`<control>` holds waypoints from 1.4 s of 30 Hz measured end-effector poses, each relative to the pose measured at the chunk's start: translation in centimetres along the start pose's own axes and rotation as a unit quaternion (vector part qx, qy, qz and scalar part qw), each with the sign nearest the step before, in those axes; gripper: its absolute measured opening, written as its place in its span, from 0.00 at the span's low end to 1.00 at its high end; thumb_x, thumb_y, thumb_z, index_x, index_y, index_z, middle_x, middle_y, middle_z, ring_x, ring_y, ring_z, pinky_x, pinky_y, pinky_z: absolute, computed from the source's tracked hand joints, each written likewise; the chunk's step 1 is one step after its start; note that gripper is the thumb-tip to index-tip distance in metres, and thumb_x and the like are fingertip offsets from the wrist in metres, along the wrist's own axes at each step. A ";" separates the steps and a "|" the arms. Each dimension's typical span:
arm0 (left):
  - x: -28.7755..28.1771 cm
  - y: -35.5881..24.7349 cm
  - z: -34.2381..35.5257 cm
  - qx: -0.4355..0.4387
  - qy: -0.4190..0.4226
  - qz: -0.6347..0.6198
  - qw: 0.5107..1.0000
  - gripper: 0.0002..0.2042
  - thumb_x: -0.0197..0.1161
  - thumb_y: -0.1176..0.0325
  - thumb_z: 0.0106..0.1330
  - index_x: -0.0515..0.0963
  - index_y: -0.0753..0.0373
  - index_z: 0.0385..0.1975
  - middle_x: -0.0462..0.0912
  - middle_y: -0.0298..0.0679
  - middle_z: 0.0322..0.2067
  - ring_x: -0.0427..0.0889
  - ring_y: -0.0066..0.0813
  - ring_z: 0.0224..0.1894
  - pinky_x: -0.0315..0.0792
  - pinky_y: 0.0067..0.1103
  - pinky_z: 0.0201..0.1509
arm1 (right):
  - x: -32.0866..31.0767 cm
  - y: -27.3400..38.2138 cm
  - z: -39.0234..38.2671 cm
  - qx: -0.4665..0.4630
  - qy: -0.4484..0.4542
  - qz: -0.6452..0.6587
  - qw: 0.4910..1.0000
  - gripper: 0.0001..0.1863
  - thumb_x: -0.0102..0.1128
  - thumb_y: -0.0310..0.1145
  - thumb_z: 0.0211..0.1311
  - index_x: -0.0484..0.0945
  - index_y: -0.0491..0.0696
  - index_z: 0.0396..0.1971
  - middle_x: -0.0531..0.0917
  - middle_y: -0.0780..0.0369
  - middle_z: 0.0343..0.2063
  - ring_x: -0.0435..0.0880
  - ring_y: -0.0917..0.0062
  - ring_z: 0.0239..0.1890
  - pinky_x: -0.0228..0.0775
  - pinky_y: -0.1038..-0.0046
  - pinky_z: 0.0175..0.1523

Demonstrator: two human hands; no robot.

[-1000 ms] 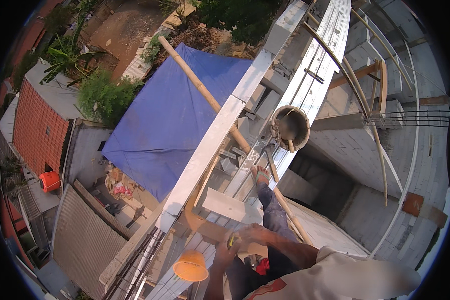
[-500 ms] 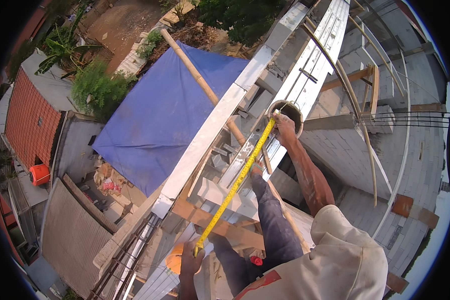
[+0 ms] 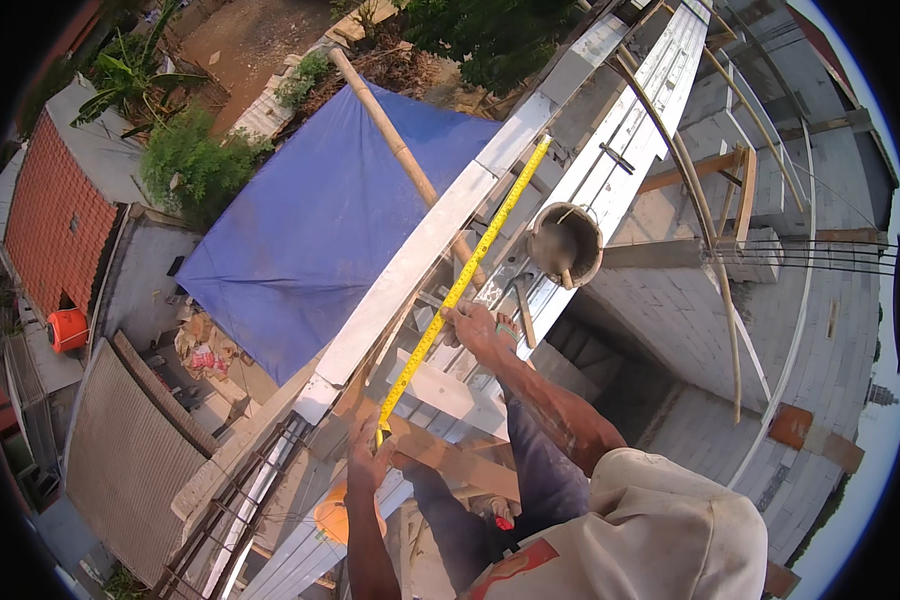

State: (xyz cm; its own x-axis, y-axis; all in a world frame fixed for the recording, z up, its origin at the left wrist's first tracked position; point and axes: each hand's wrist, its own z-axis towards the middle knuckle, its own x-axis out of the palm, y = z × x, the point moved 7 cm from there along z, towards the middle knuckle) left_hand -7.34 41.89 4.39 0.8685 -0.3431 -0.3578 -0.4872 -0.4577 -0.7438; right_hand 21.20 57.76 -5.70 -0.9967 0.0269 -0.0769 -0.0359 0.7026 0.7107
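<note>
Up on the roof edge w/ blue tarp (image 3: 320, 230) below, I see the tape measure (image 3: 460, 285) now stretched further along the beam (image 3: 420, 260), left hand (image 3: 368, 462) clamped on its near end, right hand (image 3: 475, 328) pinching mid-tape, so measuring's underway.

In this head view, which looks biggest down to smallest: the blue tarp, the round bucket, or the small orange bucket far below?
1. blue tarp
2. round bucket
3. orange bucket, though it lies far below, so its true size is unsure.

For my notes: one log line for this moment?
left hand: holds tape case | right hand: pins yellow tape measure | tape: along white beam
</note>
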 end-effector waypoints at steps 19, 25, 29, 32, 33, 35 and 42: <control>-9.5 12.3 -9.5 0.032 -0.235 0.295 0.926 0.33 0.76 0.60 0.58 0.77 0.43 0.68 0.73 0.44 0.63 0.74 0.54 0.61 0.70 0.43 0.67 | -8.7 8.4 12.6 -0.098 -0.006 0.078 0.992 0.09 0.57 0.30 0.74 0.82 0.40 0.44 0.85 0.61 0.27 0.82 0.77 0.22 0.78 0.77 0.29; -9.3 13.8 -8.2 -0.043 -0.254 0.328 0.909 0.36 0.74 0.59 0.60 0.72 0.35 0.71 0.70 0.41 0.67 0.72 0.54 0.66 0.70 0.45 0.71 | -9.2 8.1 16.4 0.006 -0.046 -0.014 0.999 0.15 0.46 0.27 0.74 0.82 0.41 0.49 0.86 0.55 0.34 0.85 0.69 0.28 0.79 0.71 0.31; -8.6 14.5 -7.8 -0.053 -0.272 0.372 0.886 0.37 0.73 0.58 0.59 0.70 0.33 0.72 0.66 0.41 0.70 0.74 0.55 0.63 0.72 0.47 0.66 | -9.3 8.1 16.7 0.006 -0.071 -0.021 0.997 0.12 0.52 0.30 0.75 0.82 0.44 0.49 0.86 0.58 0.33 0.85 0.71 0.28 0.78 0.72 0.30; -7.9 14.7 -7.1 -0.076 -0.279 0.405 0.867 0.38 0.71 0.61 0.60 0.68 0.32 0.73 0.67 0.41 0.68 0.75 0.53 0.62 0.73 0.52 0.60 | -9.8 8.3 17.8 0.004 -0.063 -0.062 0.996 0.16 0.50 0.36 0.77 0.85 0.49 0.52 0.88 0.61 0.38 0.87 0.74 0.35 0.82 0.67 0.41; -7.7 14.3 -6.7 -0.075 -0.285 0.413 0.862 0.38 0.70 0.62 0.60 0.67 0.32 0.73 0.67 0.41 0.68 0.76 0.52 0.61 0.73 0.53 0.59 | -10.1 8.3 18.0 -0.005 -0.054 -0.058 0.997 0.15 0.52 0.36 0.77 0.85 0.49 0.51 0.89 0.61 0.38 0.87 0.74 0.35 0.82 0.68 0.41; -7.3 14.8 -6.0 -0.123 -0.270 0.431 0.852 0.39 0.74 0.58 0.57 0.68 0.32 0.73 0.67 0.39 0.67 0.75 0.51 0.61 0.73 0.51 0.60 | -10.2 8.3 18.0 -0.016 -0.041 -0.050 0.998 0.13 0.55 0.36 0.76 0.84 0.48 0.50 0.89 0.61 0.37 0.87 0.74 0.34 0.82 0.68 0.40; -7.0 15.2 -5.7 -0.144 -0.269 0.445 0.842 0.39 0.74 0.58 0.59 0.68 0.33 0.73 0.67 0.38 0.65 0.75 0.48 0.59 0.73 0.50 0.60 | -10.7 8.0 18.7 -0.050 0.009 -0.011 0.999 0.12 0.57 0.34 0.75 0.81 0.44 0.51 0.87 0.57 0.36 0.87 0.71 0.31 0.80 0.70 0.34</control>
State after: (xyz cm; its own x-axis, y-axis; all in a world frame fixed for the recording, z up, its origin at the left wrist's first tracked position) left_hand -21.33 32.68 -1.17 0.0252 -0.2690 -0.9628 -0.9015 -0.4224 0.0945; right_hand 32.92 76.40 -12.24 -0.9968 -0.0014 -0.0802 -0.0633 0.6289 0.7749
